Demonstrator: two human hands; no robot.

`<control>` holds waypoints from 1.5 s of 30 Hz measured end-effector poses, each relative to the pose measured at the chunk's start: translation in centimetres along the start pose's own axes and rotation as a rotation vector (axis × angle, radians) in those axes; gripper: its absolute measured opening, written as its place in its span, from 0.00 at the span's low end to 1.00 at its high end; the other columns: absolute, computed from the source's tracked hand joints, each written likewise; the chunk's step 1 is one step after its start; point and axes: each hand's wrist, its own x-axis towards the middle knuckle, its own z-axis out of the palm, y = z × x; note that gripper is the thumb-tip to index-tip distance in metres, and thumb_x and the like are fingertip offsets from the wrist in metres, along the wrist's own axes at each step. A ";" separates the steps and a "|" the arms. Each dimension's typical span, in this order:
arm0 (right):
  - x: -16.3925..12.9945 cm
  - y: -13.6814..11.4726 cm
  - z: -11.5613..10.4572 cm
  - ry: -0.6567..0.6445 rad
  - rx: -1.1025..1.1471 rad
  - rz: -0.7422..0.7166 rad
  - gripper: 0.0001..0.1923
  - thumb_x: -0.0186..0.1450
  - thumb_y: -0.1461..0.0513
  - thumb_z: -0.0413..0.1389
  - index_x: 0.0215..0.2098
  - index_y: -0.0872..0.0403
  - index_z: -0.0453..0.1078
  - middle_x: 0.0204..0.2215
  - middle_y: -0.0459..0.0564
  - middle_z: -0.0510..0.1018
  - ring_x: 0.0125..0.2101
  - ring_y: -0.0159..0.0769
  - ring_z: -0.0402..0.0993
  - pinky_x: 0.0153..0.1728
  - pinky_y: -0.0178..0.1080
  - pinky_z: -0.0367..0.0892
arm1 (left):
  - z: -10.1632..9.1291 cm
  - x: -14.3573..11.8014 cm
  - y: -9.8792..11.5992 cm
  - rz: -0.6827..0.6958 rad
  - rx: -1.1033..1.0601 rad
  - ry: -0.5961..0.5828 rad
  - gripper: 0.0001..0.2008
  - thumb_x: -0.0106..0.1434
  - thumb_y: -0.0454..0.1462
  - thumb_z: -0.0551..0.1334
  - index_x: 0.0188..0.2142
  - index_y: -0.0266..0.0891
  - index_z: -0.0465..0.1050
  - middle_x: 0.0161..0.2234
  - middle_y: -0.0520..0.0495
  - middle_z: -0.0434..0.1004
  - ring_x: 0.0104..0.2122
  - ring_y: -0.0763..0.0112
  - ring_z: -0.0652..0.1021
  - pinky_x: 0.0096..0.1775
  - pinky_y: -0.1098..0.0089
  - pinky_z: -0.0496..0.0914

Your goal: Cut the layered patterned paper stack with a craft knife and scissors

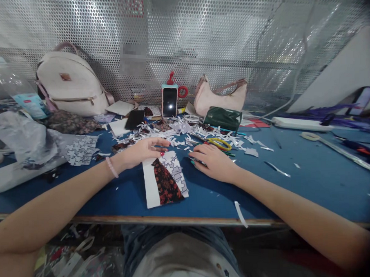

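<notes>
My left hand [147, 150] lies at the top edge of a white paper piece [151, 190], its fingers stretched out and apart. On that piece sit a black fabric scrap with a red floral print [167, 184] and a lilac-and-white star-patterned scrap [177, 173]. To the right, my right hand [213, 162] rests palm down on the table, fingers curved over something small and greyish that they mostly hide. Just beyond it lie yellow-handled scissors [220, 144] among paper strips.
White paper strips [154, 133] litter the blue table [308, 184]. A phone [169, 102] stands at the back, between a white backpack [71, 84] and a pink handbag [222, 97]. A green pouch [223, 119] lies before the handbag. Plastic bags [25, 137] and a bottle [27, 95] are left.
</notes>
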 end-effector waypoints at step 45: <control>-0.1 0.1 0.1 0.004 0.090 -0.091 0.20 0.64 0.69 0.41 0.49 0.59 0.67 0.38 0.57 0.75 0.39 0.40 0.70 0.39 0.43 0.64 | -6.9 6.5 0.4 -0.008 0.913 0.636 0.31 0.59 0.33 0.58 0.59 0.32 0.48 0.56 0.32 0.63 0.55 0.54 0.65 0.54 0.59 0.58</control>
